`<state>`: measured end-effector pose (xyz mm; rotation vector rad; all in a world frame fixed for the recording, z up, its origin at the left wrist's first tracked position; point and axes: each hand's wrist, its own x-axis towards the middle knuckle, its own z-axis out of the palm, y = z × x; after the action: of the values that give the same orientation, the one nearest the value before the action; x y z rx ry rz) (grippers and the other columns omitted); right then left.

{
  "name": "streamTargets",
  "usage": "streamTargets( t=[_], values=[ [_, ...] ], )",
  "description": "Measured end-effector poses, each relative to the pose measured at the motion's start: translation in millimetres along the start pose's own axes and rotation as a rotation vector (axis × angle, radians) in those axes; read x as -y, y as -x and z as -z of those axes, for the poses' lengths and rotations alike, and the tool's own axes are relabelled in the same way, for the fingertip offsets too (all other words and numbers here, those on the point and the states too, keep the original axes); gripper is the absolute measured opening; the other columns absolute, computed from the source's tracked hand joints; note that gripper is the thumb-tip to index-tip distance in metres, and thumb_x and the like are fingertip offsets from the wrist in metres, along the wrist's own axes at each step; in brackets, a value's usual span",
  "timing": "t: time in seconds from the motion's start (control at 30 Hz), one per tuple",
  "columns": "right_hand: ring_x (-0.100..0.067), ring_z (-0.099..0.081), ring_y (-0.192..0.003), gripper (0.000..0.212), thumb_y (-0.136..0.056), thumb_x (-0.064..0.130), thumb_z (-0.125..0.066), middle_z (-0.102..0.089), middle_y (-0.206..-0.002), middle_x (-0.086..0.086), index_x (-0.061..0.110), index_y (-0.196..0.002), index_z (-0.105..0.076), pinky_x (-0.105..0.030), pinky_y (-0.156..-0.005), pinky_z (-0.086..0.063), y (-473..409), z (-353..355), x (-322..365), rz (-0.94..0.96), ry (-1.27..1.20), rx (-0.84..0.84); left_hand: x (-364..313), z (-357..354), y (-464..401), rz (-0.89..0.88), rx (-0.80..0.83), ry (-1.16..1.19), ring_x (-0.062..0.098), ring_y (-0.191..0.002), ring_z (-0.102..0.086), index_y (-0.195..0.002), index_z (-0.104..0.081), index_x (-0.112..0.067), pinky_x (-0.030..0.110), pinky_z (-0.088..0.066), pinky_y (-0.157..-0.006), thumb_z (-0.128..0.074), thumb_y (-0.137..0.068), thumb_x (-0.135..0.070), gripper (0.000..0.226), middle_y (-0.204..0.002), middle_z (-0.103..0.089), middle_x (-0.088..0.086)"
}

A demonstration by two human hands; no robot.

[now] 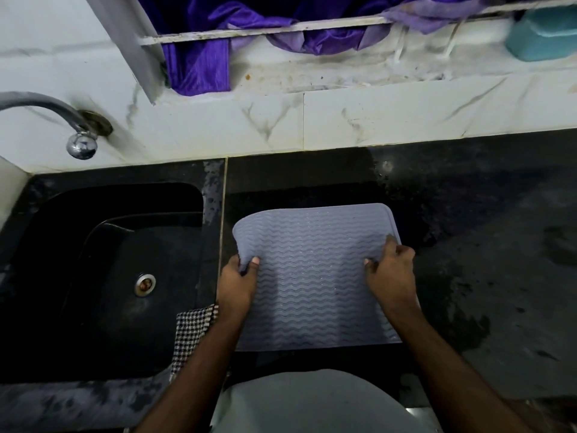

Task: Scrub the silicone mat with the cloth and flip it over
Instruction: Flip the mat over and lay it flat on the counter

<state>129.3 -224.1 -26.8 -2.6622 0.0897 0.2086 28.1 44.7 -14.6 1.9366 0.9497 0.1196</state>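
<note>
A pale lilac silicone mat [315,276] with wavy ridges lies on the black counter, its far edge curled up off the surface. My left hand [239,287] pinches the mat's left edge, thumb on top. On the opposite edge my right hand [392,271] grips the mat the same way. A black-and-white checked cloth [192,332] hangs over the sink's right rim beneath my left forearm; neither hand touches it.
A black sink [93,276] with a metal drain [144,284] sits to the left, and a chrome tap [78,142] juts from the tiled wall. Wet black counter [484,260] extends right. Purple fabric [199,64] and a teal container [543,32] rest on the ledge behind.
</note>
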Motion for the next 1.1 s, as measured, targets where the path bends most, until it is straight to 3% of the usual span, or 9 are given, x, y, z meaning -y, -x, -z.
streamTargets(
  t=[0.1,0.3,0.4,0.5,0.63,0.7,0.83,0.97,1.1],
  values=[
    [-0.044,-0.043,-0.12,0.078,-0.089,0.036,-0.068,-0.025,-0.142,-0.025,0.006,-0.149,-0.028,-0.047,-0.095,-0.048,0,-3,-4,-0.043,0.021,-0.019,-5,1,0,-0.004,0.042,0.216,0.021,-0.084,-0.069,-0.082,-0.065,-0.02,0.036,-0.056,-0.073,-0.064,-0.099,-0.03,0.02,-0.078,-0.07,-0.003],
    [-0.042,-0.055,-0.101,0.097,-0.078,0.04,-0.082,-0.035,-0.13,-0.023,0.004,-0.149,-0.025,-0.044,-0.087,-0.052,-21,9,-12,-0.152,-0.106,0.09,-35,6,2,0.048,0.198,0.549,0.03,-0.1,-0.073,-0.111,-0.069,-0.006,0.044,-0.06,-0.086,-0.06,-0.102,-0.022,0.02,-0.106,-0.076,0.012],
    [-0.04,-0.058,-0.104,0.07,-0.08,0.037,-0.08,-0.052,-0.123,-0.021,0.004,-0.132,-0.047,-0.042,-0.082,-0.05,-34,13,-16,-0.147,-0.127,0.099,-43,8,-3,0.138,0.247,0.664,0.035,-0.101,-0.073,-0.117,-0.066,-0.004,0.051,-0.06,-0.087,-0.062,-0.1,-0.019,0.022,-0.109,-0.075,0.016],
    [-0.035,-0.064,-0.091,0.035,-0.089,0.038,-0.071,-0.067,-0.103,-0.017,0.008,-0.107,-0.064,-0.04,-0.075,-0.053,-38,19,-16,-0.072,-0.177,0.06,-40,11,-13,0.176,0.244,0.72,0.036,-0.101,-0.072,-0.123,-0.063,-0.002,0.05,-0.061,-0.083,-0.063,-0.099,-0.014,0.026,-0.112,-0.074,0.019],
    [-0.037,-0.052,-0.103,0.034,-0.093,0.048,-0.061,-0.064,-0.1,-0.008,0.016,-0.097,-0.07,-0.048,-0.086,-0.044,-43,29,-4,-0.013,0.055,-0.078,-35,13,-32,0.203,0.21,0.755,0.036,-0.098,-0.073,-0.122,-0.064,0.0,0.049,-0.062,-0.081,-0.063,-0.098,-0.012,0.027,-0.111,-0.074,0.02],
    [-0.036,-0.051,-0.107,0.035,-0.095,0.05,-0.057,-0.063,-0.098,-0.007,0.017,-0.095,-0.067,-0.05,-0.092,-0.04,-52,33,4,-0.031,-0.019,-0.082,-33,15,-46,0.232,0.176,0.762,0.033,-0.092,-0.074,-0.116,-0.068,-0.002,0.046,-0.062,-0.079,-0.062,-0.098,-0.011,0.02,-0.109,-0.074,0.02],
    [-0.029,-0.065,-0.078,0.037,-0.094,0.044,-0.061,-0.064,-0.077,-0.006,0.009,-0.08,-0.06,-0.041,-0.07,-0.053,-82,37,17,0.033,-0.369,0.009,-28,16,-82,0.298,0.146,0.757,0.036,-0.093,-0.072,-0.115,-0.069,-0.002,0.05,-0.06,-0.082,-0.067,-0.094,-0.01,0.022,-0.11,-0.073,0.023],
    [-0.017,-0.067,-0.083,0.011,-0.096,0.03,-0.06,-0.07,-0.091,0.002,0.021,-0.099,-0.067,-0.041,-0.078,-0.058,-113,39,36,0.032,-0.585,0.054,-37,18,-118,0.354,0.178,0.708,0.039,-0.097,-0.071,-0.123,-0.063,-0.01,0.054,-0.06,-0.082,-0.072,-0.084,-0.007,0.04,-0.113,-0.072,0.022],
    [-0.017,-0.066,-0.088,0.013,-0.097,0.023,-0.056,-0.069,-0.095,0.002,0.021,-0.105,-0.066,-0.044,-0.083,-0.058,-143,34,40,0.034,-0.61,0.048,-50,19,-145,0.325,0.227,0.655,0.043,-0.101,-0.068,-0.126,-0.061,-0.008,0.048,-0.06,-0.075,-0.069,-0.084,-0.005,0.043,-0.118,-0.069,0.026]
  ],
)
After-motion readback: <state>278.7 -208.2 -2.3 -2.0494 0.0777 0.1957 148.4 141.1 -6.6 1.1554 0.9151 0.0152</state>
